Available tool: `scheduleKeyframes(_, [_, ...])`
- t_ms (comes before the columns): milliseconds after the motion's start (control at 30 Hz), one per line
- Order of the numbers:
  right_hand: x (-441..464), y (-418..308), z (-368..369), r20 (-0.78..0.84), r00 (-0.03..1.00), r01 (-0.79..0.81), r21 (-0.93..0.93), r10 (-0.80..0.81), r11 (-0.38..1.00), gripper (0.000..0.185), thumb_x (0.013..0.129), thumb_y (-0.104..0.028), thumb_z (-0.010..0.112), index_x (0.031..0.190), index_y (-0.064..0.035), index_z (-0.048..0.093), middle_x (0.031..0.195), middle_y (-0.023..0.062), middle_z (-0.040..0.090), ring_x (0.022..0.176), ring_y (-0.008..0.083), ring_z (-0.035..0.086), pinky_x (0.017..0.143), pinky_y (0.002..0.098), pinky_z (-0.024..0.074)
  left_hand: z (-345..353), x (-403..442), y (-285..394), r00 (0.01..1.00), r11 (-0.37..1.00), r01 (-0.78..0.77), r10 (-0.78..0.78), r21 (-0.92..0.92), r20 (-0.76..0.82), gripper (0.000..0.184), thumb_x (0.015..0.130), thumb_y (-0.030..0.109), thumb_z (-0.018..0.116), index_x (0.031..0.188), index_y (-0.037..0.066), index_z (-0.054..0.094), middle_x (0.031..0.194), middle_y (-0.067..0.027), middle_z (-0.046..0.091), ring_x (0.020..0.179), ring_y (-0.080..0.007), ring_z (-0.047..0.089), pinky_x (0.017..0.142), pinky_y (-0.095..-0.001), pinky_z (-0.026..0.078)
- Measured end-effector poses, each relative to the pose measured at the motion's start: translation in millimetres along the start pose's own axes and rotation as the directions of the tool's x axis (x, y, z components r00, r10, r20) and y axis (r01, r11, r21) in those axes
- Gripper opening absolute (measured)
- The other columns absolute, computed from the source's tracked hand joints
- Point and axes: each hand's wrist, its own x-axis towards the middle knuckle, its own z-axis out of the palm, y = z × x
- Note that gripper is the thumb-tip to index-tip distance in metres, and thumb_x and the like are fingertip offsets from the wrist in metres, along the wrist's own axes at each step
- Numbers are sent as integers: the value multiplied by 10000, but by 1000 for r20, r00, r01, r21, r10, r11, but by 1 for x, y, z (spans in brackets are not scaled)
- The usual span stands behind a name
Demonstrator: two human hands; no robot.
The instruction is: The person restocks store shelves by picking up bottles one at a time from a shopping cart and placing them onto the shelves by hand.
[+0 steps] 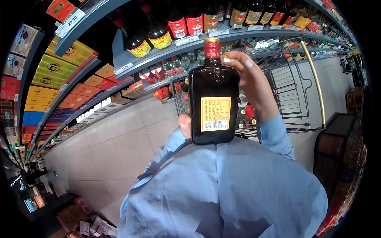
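Upright in front of my chest is a dark, flat-sided bottle (214, 83) with a gold cap, a red neck wrap and a yellow printed label facing me. My left hand (185, 125) grips its lower left side; only the thumb shows, the fingers being hidden behind the glass. At the neck and right shoulder of the bottle, my right hand (248, 79) has its fingers curled round behind it, with something white on one finger.
A wire shopping cart (291, 87) with a yellow handle stands just beyond the bottle, holding several bottles. Shelves of dark bottles (186, 25) curve across the top. Boxed goods (51, 71) line the left shelves. Dark display racks (333, 139) stand at the right.
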Motion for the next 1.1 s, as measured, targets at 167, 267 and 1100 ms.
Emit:
scheduleKeyframes(167, [-23, 8, 13, -49, 998, 44, -15, -44, 999, 357, 917, -199, 389, 1226, -22, 420, 1083, 31, 517, 999, 108, 488, 845, 256, 385, 30, 16, 15, 999, 1000, 5, -6, 6, 45, 1164, 494, 620, 718, 1340, 16, 193, 1263, -218, 365, 1077, -371, 473, 864, -528, 419])
scheduleKeyframes(267, [-28, 3, 24, -16, 994, 103, -184, -108, 978, 387, 902, -109, 422, 1268, 5, 372, 1175, 48, 487, 1078, 116, 449, 910, 260, 352, 29, 12, 16, 1000, 997, -30, 31, -75, 7, 1004, 540, 452, 697, 1333, 29, 251, 1287, -180, 382, 1135, -311, 448, 937, -452, 388])
scheduleKeyframes(1100, [-24, 37, 2, 82, 996, -30, 675, -35, 737, 664, 800, -506, 530, 1246, -32, 403, 1205, 134, 501, 1066, 242, 524, 910, 386, 429, 86, 18, 47, 917, 477, -84, 381, 875, -119, 793, 775, 174, 592, 1392, 76, 105, 1220, -95, 307, 1173, -220, 322, 953, -307, 315])
